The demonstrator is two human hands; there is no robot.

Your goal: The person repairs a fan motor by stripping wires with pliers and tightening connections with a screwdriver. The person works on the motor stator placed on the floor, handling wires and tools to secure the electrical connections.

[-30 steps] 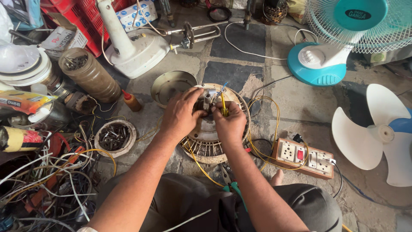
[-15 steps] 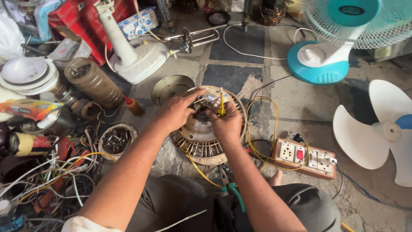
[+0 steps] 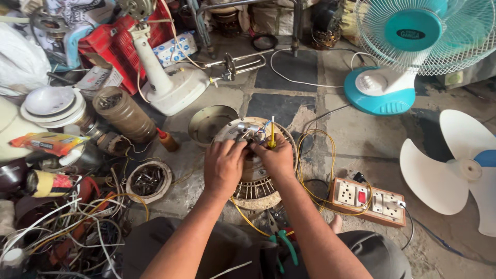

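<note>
Head view: working both hands close together on the fan motor (image 3: pixel 256 178) lying on the floor, left hand (image 3: pixel 223 164) pinching its wires (image 3: pixel 253 135), right hand (image 3: pixel 276 155) gripping a yellow-handled tool (image 3: pixel 272 135); worth bracing wrists, keeping strands separated.

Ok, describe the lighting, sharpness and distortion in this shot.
Head view: soft, even daylight, no harsh shadows or glare; both hands, left and right, and the motor look sharp; wide-angle bending at the edges stretches the fan and the loose blade.
</note>
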